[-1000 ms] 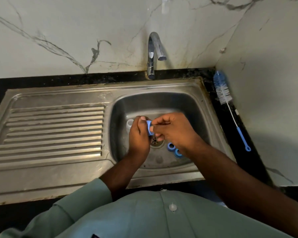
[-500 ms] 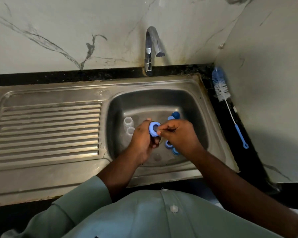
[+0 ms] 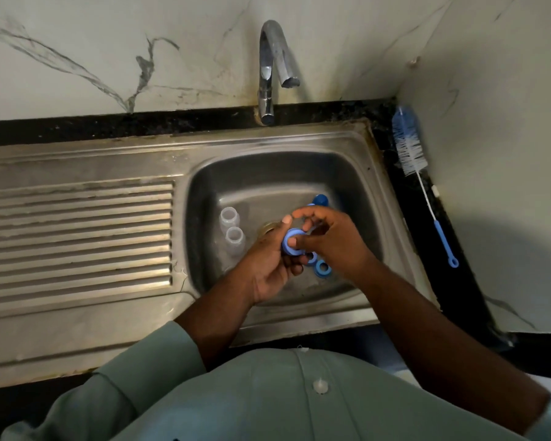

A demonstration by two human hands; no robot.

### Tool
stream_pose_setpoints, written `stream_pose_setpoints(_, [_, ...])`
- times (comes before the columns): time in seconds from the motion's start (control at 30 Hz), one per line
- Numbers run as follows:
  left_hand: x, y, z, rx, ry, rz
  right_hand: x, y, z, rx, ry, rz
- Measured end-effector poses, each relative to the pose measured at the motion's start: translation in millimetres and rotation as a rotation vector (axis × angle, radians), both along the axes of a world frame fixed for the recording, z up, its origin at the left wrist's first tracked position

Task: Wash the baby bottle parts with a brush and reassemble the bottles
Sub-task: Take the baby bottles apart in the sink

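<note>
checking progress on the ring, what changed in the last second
The blue ring, seen edge-on between both hands a second ago, now faces the camera; the left hand holds it while the right hand works its rim. The two clear bottles, the loose rings and the brush stayed put.

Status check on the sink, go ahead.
Left hand grips blue ring, right hand pinches it. Two clear bottles in sink basin. Brush untouched on counter. Nothing blocking.

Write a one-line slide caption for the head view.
Over the sink basin, both hands hold a blue bottle ring; the bottle brush lies unused on the counter.
</note>
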State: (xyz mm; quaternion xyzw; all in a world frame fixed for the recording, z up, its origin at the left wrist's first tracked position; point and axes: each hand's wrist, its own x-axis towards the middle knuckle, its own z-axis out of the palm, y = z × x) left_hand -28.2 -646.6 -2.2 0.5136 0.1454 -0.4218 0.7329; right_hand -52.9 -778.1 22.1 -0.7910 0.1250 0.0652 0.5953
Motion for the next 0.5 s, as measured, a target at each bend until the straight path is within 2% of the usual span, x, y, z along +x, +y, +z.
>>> stream_pose_setpoints(0.07, [4,-1,-4,-0.006,0.027,-0.036,4,-6,-6,0.058,0.063,0.007])
stream_pose_setpoints(0.13, [9,-4,-10,-0.013,0.051,-0.043,8,-13,-11,0.005,0.054,0.061])
stream_pose_setpoints(0.27, [15,-17,-18,-0.034,0.16,0.083,12,-23,-18,-0.11,0.034,0.231])
stream_pose_setpoints(0.37, [16,-26,-25,-0.008,0.159,0.05,14,-28,-32,-0.161,0.033,0.223])
stream_pose_setpoints(0.5, [20,-28,-34,0.086,0.129,0.041,19,-41,-43,0.023,0.063,0.184])
